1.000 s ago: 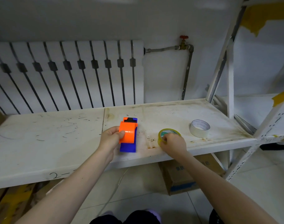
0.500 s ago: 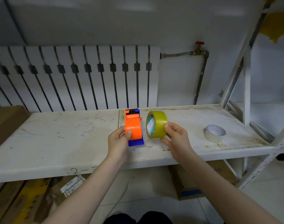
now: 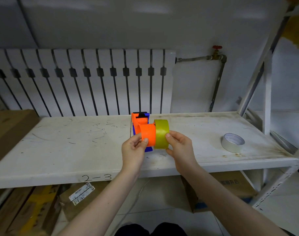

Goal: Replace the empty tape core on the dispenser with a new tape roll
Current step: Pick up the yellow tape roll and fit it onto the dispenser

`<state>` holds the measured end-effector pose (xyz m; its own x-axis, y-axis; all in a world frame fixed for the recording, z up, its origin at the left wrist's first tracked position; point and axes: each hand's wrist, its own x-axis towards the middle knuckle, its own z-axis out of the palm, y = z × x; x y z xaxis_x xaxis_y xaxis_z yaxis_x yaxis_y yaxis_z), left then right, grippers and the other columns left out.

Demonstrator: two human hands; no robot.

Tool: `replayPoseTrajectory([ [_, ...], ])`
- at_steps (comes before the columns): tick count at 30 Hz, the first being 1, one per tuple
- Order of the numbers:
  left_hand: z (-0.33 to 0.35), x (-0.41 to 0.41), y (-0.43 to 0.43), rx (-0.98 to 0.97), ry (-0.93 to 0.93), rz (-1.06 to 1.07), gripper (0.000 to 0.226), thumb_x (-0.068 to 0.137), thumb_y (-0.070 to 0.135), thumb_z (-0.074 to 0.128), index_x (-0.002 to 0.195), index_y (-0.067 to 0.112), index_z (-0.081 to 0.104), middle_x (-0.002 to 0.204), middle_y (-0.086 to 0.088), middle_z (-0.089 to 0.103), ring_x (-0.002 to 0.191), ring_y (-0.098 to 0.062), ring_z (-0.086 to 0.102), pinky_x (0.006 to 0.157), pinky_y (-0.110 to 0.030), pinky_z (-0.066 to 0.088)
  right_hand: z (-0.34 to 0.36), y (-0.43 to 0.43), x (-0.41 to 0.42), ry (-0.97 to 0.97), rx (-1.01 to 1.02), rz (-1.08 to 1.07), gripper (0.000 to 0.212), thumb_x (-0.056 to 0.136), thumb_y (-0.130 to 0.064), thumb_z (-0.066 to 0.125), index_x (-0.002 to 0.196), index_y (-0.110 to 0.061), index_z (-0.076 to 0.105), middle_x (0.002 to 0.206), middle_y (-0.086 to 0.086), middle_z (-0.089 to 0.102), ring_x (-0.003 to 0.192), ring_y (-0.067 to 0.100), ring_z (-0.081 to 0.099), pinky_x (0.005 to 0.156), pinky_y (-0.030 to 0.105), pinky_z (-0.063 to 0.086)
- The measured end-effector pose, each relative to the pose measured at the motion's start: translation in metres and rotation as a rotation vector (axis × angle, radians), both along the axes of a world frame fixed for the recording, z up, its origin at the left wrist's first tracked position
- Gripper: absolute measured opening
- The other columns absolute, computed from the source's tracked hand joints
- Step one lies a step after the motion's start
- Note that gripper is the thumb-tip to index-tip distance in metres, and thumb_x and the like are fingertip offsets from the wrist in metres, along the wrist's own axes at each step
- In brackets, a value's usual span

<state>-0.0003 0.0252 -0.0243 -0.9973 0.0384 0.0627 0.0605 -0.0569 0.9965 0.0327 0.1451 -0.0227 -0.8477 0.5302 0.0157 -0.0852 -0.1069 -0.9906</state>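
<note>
An orange and blue tape dispenser (image 3: pixel 142 128) stands on the white shelf (image 3: pixel 60 150), near its middle. My left hand (image 3: pixel 134 149) grips the dispenser's orange round hub from the left. My right hand (image 3: pixel 179 147) holds a yellow-green tape roll (image 3: pixel 161 133) upright, pressed against the right side of the orange hub. Whether the roll sits on the hub or only touches it is hidden. The white empty tape core (image 3: pixel 232 142) lies flat on the shelf to the right, apart from both hands.
A white radiator (image 3: pixel 84 79) runs behind the shelf, with a pipe and red valve (image 3: pixel 217 48) to its right. A white rack upright (image 3: pixel 266 92) stands at the right end. Cardboard boxes (image 3: pixel 230 186) lie under the shelf, another at the left edge.
My right hand lifted the yellow-green roll off the shelf and brought it left against the dispenser's orange hub. My left hand kept hold of the dispenser. The camera moved closer and to the left.
</note>
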Motion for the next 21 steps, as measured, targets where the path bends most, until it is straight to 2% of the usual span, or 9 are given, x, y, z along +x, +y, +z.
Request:
replayPoseTrajectory([
  [4,-0.005,0.0,0.0,-0.02,-0.004,-0.028,0.036,0.089,0.013,0.06,0.125,0.008,0.06,0.124,-0.011,0.064,0.113,-0.025,0.061,0.095,-0.036,0.051,-0.002,0.001,-0.003,-0.044,0.012,-0.018,0.027,0.093,-0.025,0.054,0.117,-0.013,0.057,0.093,-0.009,0.058,0.088,0.01,0.057,0.07,0.027,0.05],
  [8,-0.008,0.002,0.002,-0.017,0.015,-0.063,0.03,0.089,0.012,0.06,0.119,0.008,0.063,0.113,-0.006,0.064,0.107,-0.02,0.06,0.083,-0.023,0.05,-0.002,0.0,-0.004,-0.073,-0.018,-0.023,0.031,0.094,-0.025,0.053,0.121,-0.011,0.057,0.092,-0.008,0.057,0.094,0.014,0.056,0.078,0.034,0.049],
  [11,-0.01,0.006,0.004,-0.032,0.002,-0.078,0.028,0.089,0.014,0.06,0.117,0.011,0.063,0.11,-0.003,0.062,0.104,-0.017,0.058,0.088,-0.028,0.048,-0.005,0.001,-0.004,-0.079,-0.007,-0.032,0.034,0.094,-0.025,0.052,0.124,-0.01,0.055,0.091,-0.009,0.054,0.096,0.015,0.052,0.081,0.034,0.046],
  [15,-0.014,0.007,0.005,-0.012,0.028,-0.088,0.014,0.089,0.011,0.061,0.099,0.021,0.062,0.094,0.003,0.063,0.093,-0.014,0.058,0.083,-0.026,0.048,-0.01,0.007,0.0,-0.097,-0.087,-0.002,0.037,0.092,-0.029,0.056,0.125,-0.013,0.058,0.096,-0.009,0.054,0.104,0.018,0.049,0.084,0.039,0.042],
  [18,-0.016,0.006,0.003,-0.003,0.062,-0.094,0.017,0.089,0.009,0.06,0.094,0.025,0.064,0.099,0.0,0.064,0.092,-0.012,0.06,0.08,-0.021,0.05,-0.015,0.01,0.005,-0.125,-0.171,0.053,0.043,0.09,-0.034,0.057,0.129,-0.016,0.054,0.118,-0.002,0.055,0.114,0.02,0.048,0.09,0.048,0.045],
  [21,-0.017,0.006,0.001,0.013,0.104,-0.115,0.023,0.089,0.007,0.059,0.099,0.028,0.061,0.093,0.01,0.064,0.086,0.002,0.059,0.07,-0.009,0.05,-0.016,0.015,0.008,-0.136,-0.207,0.153,0.052,0.087,-0.039,0.058,0.134,-0.018,0.049,0.131,0.009,0.056,0.117,0.029,0.058,0.091,0.045,0.05],
])
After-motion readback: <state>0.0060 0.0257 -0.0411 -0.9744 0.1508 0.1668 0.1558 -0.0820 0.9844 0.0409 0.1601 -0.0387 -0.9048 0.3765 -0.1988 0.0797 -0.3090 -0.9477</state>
